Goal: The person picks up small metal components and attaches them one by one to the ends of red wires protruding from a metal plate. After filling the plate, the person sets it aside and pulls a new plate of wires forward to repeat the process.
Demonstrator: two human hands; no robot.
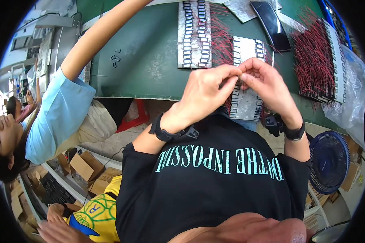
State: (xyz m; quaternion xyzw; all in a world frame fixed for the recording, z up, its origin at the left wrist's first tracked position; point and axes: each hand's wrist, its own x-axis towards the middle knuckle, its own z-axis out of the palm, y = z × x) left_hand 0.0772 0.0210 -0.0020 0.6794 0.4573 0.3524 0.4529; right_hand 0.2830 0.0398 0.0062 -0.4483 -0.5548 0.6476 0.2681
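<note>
My left hand (207, 92) and my right hand (267, 82) meet at the fingertips above the near edge of the green table. Both are closed in a pinch, thumb against fingers. Whatever sits between the tips is too small and covered to name. Just under them lies a pale board (245, 106) lined with small dark-edged rectangular parts; its middle is partly hidden by my hands. Left of it and farther off rests a similar board (195, 38) carrying rows of these parts, with thin red wires (220, 34) fanning out from its right side.
A dark smartphone (270, 25) lies at the far right, near a thick bundle of red-wired boards (314, 60). Several loose small parts (115, 59) are scattered on the left of the green table (146, 60). A co-worker's arm (99, 38) reaches across there. A blue fan (329, 162) stands right.
</note>
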